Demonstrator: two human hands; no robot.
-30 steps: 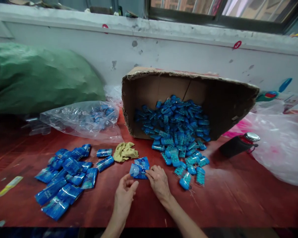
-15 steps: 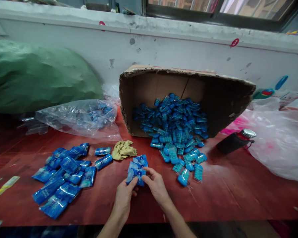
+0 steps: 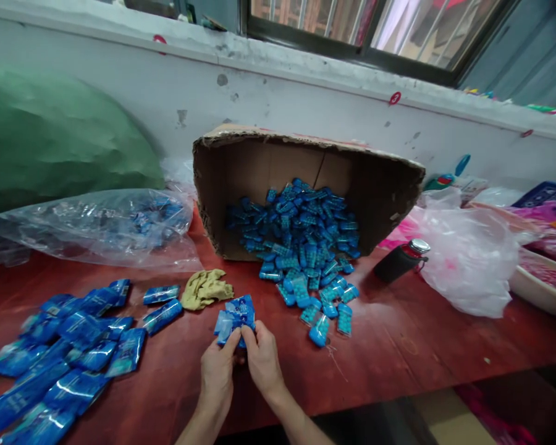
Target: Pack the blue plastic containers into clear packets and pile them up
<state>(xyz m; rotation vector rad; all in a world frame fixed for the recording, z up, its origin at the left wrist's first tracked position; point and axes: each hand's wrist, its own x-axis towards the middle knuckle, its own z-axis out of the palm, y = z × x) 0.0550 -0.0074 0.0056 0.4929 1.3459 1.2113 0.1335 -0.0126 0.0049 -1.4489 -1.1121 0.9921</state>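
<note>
Blue printed plastic packets (image 3: 236, 312), small and glossy, are pinched along their near edge between my two hands, just above the red table (image 3: 366, 371). My left hand (image 3: 219, 369) has its thumb on top, with its other fingers mostly hidden underneath. Beside it, my right hand (image 3: 263, 361) grips the same edge, the two thumbs almost touching. Whether the packets are joined or separate I cannot tell. Just beyond them lies a crumpled yellowish cloth (image 3: 207, 289). A heap of filled blue packets (image 3: 81, 330) lies to the left.
A cardboard box (image 3: 384, 191) on its side spills small blue-and-clear containers (image 3: 301, 228) onto the table. A dark bottle (image 3: 398, 259) and a white plastic bag (image 3: 467, 259) stand to the right. At left are a clear bag (image 3: 92, 225) and a large green sack (image 3: 65, 136).
My view has turned right, so the scene sits further left. My right hand's grip has shifted from the packets' right side to the near edge, close to my left thumb.
</note>
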